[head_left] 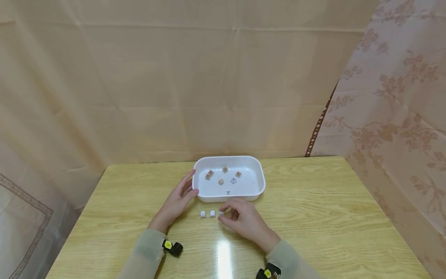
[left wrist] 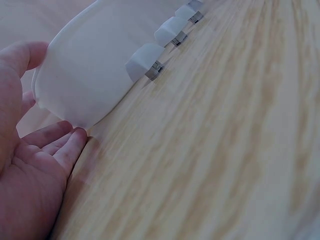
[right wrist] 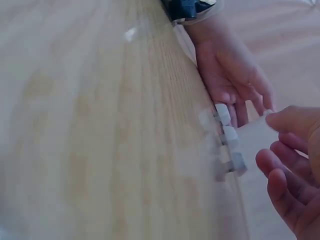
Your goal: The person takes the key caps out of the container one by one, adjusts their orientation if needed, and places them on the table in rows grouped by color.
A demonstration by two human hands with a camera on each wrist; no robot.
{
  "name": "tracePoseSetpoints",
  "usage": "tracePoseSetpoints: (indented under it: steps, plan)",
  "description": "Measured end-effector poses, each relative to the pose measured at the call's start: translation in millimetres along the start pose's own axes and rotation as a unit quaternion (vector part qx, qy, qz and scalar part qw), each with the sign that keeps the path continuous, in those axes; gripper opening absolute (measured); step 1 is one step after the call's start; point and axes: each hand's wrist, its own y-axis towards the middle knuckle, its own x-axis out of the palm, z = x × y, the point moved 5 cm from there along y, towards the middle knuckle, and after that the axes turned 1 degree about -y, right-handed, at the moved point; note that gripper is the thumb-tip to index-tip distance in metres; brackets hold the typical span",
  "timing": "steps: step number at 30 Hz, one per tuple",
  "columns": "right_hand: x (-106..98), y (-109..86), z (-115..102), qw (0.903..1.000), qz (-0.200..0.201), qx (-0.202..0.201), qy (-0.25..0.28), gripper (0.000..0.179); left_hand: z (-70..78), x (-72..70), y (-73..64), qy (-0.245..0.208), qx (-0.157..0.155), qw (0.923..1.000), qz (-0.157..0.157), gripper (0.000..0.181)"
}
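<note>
A white plastic tray (head_left: 258, 195) stands at the table's far side. My left hand (head_left: 179, 201) holds its left end, thumb at the near corner and fingers along the outer wall. Three white keycaps stand in a row before the tray: a left one (head_left: 203, 214), a middle one (head_left: 212, 213) and a right one (head_left: 221, 213). In the left wrist view a keycap (left wrist: 145, 60) sits on a small grey switch (left wrist: 154, 71). My right hand (head_left: 244, 219) is beside the right keycap, partly covering it; its thumb (right wrist: 290, 120) and fingers stand apart with nothing between them.
Inside the tray lie several small brown square pieces (head_left: 225, 170), a pale square piece (head_left: 233, 180) and a white one with dark marks (head_left: 228, 192) by the near wall. A beige curtain (head_left: 223, 97) hangs behind the wooden table (head_left: 313, 217).
</note>
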Motion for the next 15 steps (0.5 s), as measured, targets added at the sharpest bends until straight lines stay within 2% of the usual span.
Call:
tracePoseSetpoints:
  steps: [9,15]
  plan:
    - [-27,13.0,-26,0.9997,-0.002,-0.022,0.014,0.019,0.0,-1.4,-0.4,-0.015,0.009,0.9998,-0.006,0.072]
    - [-54,34.4,-23,0.9991,-0.025,-0.009,-0.035,0.018,0.3,0.2,-1.1,-0.012,0.011,0.9998,-0.007,0.072]
